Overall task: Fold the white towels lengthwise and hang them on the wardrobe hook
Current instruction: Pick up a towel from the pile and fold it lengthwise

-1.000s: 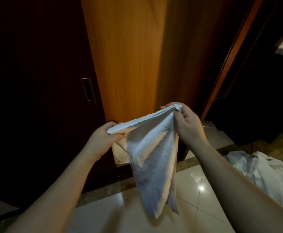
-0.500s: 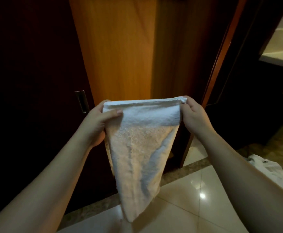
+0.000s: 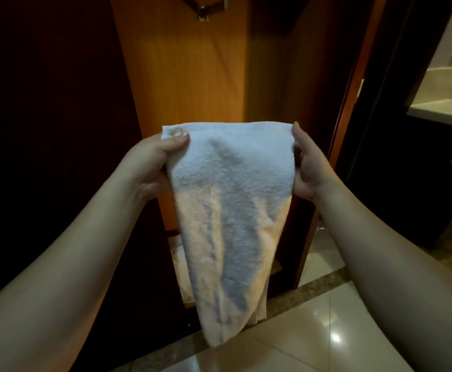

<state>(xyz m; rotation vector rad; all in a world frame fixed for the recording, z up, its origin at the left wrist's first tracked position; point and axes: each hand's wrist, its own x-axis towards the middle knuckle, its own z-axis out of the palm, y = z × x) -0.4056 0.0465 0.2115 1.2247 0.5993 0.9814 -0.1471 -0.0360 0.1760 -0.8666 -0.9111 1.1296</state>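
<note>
I hold the white terry-cloth towel [image 3: 230,210] stretched by its top edge in front of the orange wooden wardrobe panel [image 3: 181,76]: my left hand [image 3: 152,159] pinches the upper left corner with the thumb across the front, and my right hand [image 3: 309,167] grips the upper right corner with its fingers curled behind the cloth. The towel hangs free, narrowing to a point above the glossy beige tiled floor [image 3: 313,331]. A metal wardrobe hook [image 3: 206,8] sits at the panel's top edge, well above the towel and apart from it.

No readable text, label or number shows, though the lighting is dim.
</note>
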